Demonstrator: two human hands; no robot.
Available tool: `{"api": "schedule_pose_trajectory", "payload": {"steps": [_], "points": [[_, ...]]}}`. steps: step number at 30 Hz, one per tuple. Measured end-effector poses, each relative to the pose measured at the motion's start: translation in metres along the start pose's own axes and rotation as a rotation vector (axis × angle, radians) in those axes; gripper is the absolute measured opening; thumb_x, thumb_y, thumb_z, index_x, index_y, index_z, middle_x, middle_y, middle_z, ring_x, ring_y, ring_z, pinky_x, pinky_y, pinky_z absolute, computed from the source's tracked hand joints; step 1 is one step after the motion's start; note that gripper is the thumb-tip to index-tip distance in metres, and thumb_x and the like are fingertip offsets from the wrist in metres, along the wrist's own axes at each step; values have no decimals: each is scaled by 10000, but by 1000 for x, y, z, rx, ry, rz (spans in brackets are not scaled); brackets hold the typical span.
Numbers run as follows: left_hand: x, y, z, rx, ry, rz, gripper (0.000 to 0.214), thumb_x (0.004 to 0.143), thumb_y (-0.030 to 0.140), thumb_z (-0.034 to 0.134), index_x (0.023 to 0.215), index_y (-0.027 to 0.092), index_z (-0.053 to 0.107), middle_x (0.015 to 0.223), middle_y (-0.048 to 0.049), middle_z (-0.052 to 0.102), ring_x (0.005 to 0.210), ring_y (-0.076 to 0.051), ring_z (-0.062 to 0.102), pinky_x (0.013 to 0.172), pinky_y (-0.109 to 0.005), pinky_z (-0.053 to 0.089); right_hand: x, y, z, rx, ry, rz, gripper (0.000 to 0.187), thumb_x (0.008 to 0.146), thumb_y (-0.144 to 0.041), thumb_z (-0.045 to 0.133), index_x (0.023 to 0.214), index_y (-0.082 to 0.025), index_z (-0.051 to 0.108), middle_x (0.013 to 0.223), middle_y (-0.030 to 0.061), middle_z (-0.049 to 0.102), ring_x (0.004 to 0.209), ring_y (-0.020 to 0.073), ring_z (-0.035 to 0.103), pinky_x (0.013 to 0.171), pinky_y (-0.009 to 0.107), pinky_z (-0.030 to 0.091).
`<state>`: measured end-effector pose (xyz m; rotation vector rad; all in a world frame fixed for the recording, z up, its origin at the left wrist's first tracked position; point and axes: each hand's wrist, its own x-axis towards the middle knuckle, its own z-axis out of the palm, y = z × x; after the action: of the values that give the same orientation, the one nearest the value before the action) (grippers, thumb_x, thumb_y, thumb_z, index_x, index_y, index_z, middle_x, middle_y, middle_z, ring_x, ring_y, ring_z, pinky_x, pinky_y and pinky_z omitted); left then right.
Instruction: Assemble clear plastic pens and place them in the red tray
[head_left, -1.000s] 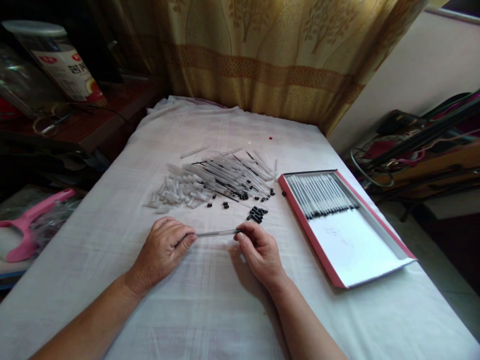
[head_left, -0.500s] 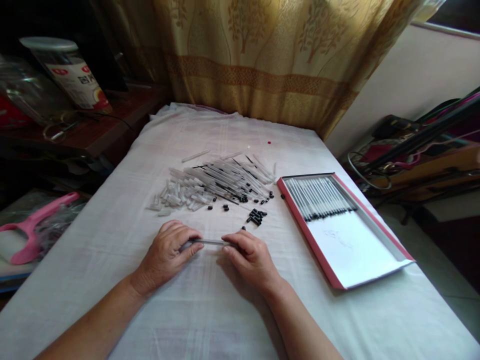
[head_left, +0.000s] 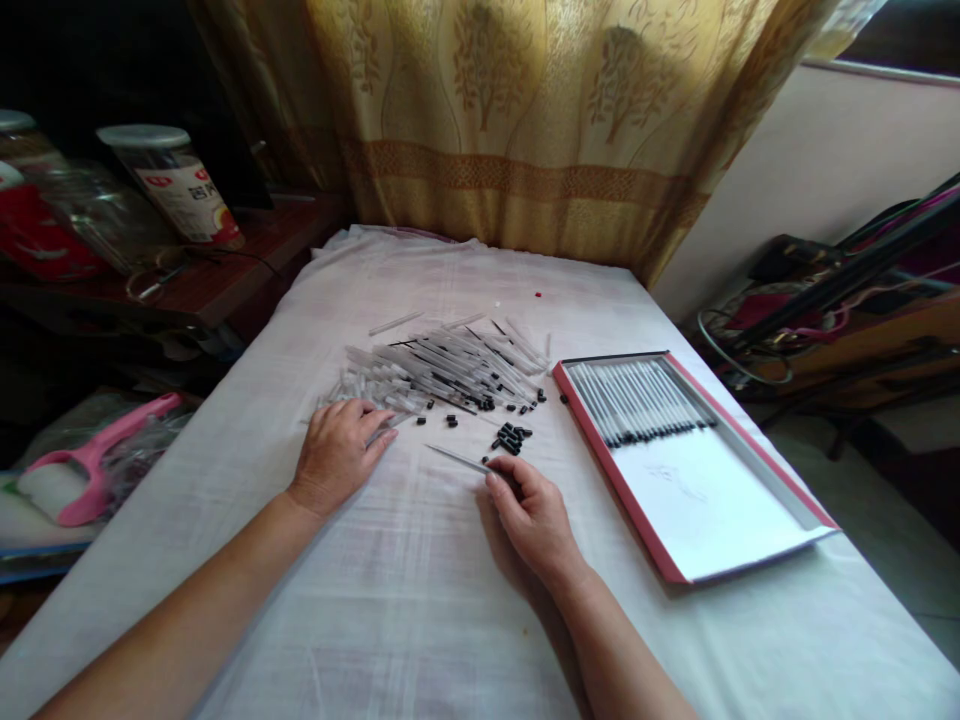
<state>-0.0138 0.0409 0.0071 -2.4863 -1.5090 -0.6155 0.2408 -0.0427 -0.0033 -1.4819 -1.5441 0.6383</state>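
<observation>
A: Pen tube point(head_left: 456, 458): where is it?

B: Thin, clear, lifted just off the white cloth point(head_left: 420, 620) near the middle of the table. It lies slantwise, its far end pointing up and left towards the heap. Its near end is with the right hand point(head_left: 534, 518).

A: Grip on it?

B: Right thumb and fingertips point(head_left: 493, 480) are pinched closed on the near end, the other fingers curled under. The rest of the tube sticks out free, nothing else touching it.

A: The other hand?

B: Left hand point(head_left: 337, 452) is palm down on the cloth, well apart from the tube. Its fingers are spread loosely over the edge of the short clear pieces point(head_left: 360, 385). One piece lies under the fingertips; I cannot tell whether it is held or only touched.

A: Surroundings?

B: A heap of clear tubes point(head_left: 450, 355) lies just beyond, crossed every way. A clump of black end plugs point(head_left: 512, 436) sits just beside the tube's near end, with a few more scattered towards the heap. To the right is a red-edged box point(head_left: 705, 500), a row of pens point(head_left: 637, 395) side by side at its far end, the near part bare. A patterned curtain point(head_left: 525, 120) hangs behind the table. Off to the left are jars point(head_left: 176, 185) on a dark shelf and a pink tool point(head_left: 97, 455) lower down.
</observation>
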Motion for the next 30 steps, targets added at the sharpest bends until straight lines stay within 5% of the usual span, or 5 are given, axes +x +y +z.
{"api": "schedule_pose_trajectory", "payload": {"steps": [5,12,24,30], "points": [[9,7,4,88,32,26,157,879,339,604,930,228,703,982,-91,677,901,-288,607,848,-459,413,0,2,0,98,41,33,187,841,-268,574,935,-202,721,905,68,760,849,214,709,783,323,565],[-18,26,-6,-102,96,61,162,950,312,508,1009,209,617,988,-82,711,961,-262,631,880,-420,418,0,-2,-3,176,88,86,182,823,-269,587,891,-197,740,865,64,757,799,210,709,711,300,564],[-24,38,-12,-261,100,205,84,947,231,547,987,188,606,879,-38,719,859,-209,650,875,-387,410,-1,-6,-5,102,-29,27,186,821,-219,558,864,-192,737,799,49,737,712,176,678,659,268,525],[-25,41,-9,-402,57,238,129,939,211,571,1042,190,646,893,-31,734,836,-180,655,873,-365,429,3,-2,-14,9,-235,-24,210,878,-250,573,977,-199,751,853,61,734,795,181,678,728,279,510]]}}
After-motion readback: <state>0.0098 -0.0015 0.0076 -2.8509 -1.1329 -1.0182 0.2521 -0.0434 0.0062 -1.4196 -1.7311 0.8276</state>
